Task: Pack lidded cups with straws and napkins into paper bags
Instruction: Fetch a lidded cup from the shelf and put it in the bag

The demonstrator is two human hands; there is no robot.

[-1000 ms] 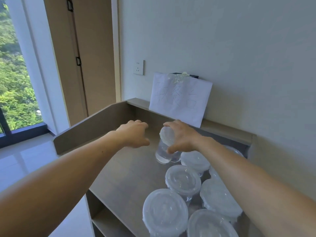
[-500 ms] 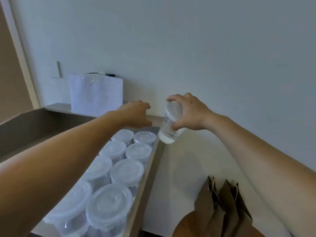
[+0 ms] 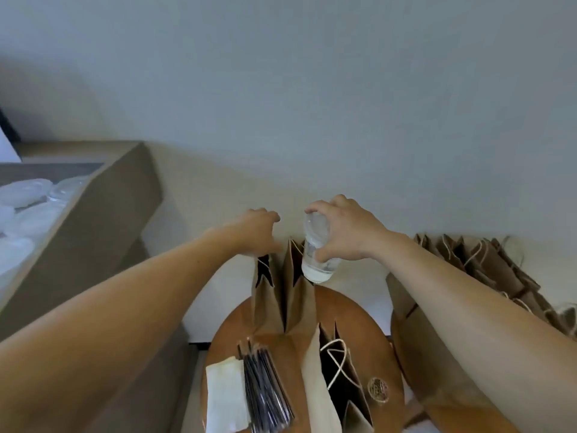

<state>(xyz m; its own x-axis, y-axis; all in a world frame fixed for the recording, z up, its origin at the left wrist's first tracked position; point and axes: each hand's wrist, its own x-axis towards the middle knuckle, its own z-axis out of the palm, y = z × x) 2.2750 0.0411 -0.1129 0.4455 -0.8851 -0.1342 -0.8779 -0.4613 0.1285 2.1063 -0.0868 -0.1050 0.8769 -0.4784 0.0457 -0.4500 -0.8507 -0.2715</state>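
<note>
My right hand [image 3: 349, 235] grips a clear lidded cup [image 3: 317, 260] from the side, tilted, with a little liquid at its bottom. The cup hangs just over the mouth of an upright brown paper bag [image 3: 296, 301] at the far side of a round wooden table [image 3: 365, 326]. My left hand [image 3: 257, 232] hovers at that bag's left top edge with fingers loosely curled; I cannot tell whether it touches the bag. A second open bag [image 3: 337, 382] with string handles stands nearer. White napkins [image 3: 224, 395] and dark wrapped straws [image 3: 265, 392] lie at the table's near left.
Several more lidded cups [image 3: 25, 198] sit on a walled wooden counter [image 3: 103, 214] at the left. To the right, several more brown bags [image 3: 487, 264] crowd a second round table by the wall. A small round coaster-like disc [image 3: 377, 389] lies near the second bag.
My right hand lifted the cup off the counter and carried it rightward to the bags on the round table. My left hand moved along with it to the bag's edge.
</note>
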